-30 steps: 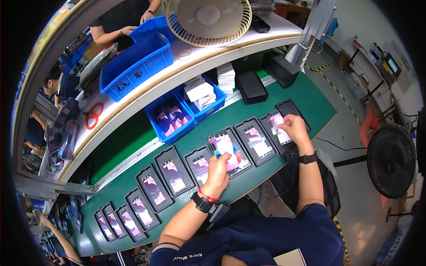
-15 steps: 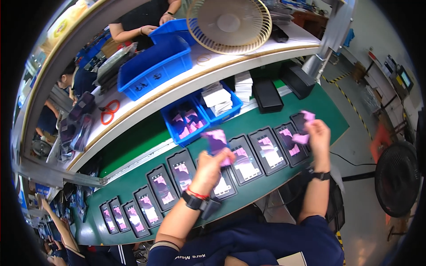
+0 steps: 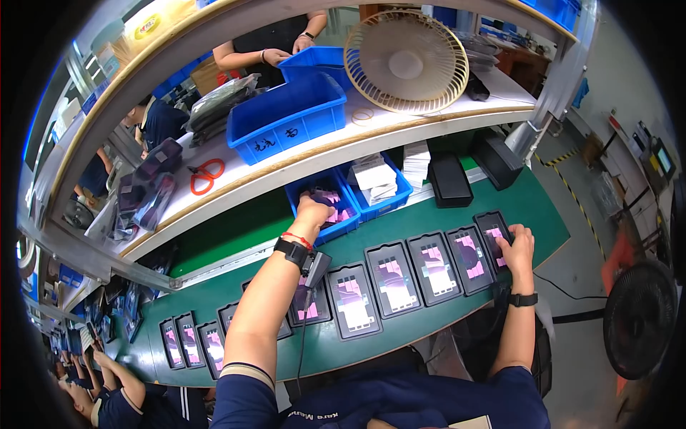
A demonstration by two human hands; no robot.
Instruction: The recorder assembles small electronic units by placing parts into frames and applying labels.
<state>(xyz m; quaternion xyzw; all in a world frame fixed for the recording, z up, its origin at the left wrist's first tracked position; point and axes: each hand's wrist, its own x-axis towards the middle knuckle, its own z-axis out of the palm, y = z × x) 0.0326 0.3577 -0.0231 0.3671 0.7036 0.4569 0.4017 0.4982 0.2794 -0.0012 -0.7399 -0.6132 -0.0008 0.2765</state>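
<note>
My left hand (image 3: pixel 313 211) reaches into a blue bin (image 3: pixel 346 229) of pink and dark film-like sheets (image 3: pixel 330 194). Its fingers are partly hidden among the sheets, so I cannot see whether it grips one. My right hand (image 3: pixel 519 250) is closed on the right edge of the last black tray (image 3: pixel 489 217) of a row, its thumb over the tray and a pink piece lying inside. Beside it are more shallow black trays, among them one (image 3: pixel 463 280) with a pink and dark piece and one (image 3: pixel 357 330) with white and pink pieces.
A blue bin of white cards (image 3: pixel 391 209) adjoins the sheet bin, with black boxes (image 3: pixel 451 182) to its right. The shelf above holds a large blue bin (image 3: pixel 286 136), red-handled scissors (image 3: pixel 207 177) and a round fan (image 3: pixel 406 64). A co-worker's hands (image 3: pixel 279 56) are behind it.
My left hand has moved up from over the trays into the blue bin, where its pink and dark sheet is no longer distinct. My right hand has lowered its pink piece to the last tray.
</note>
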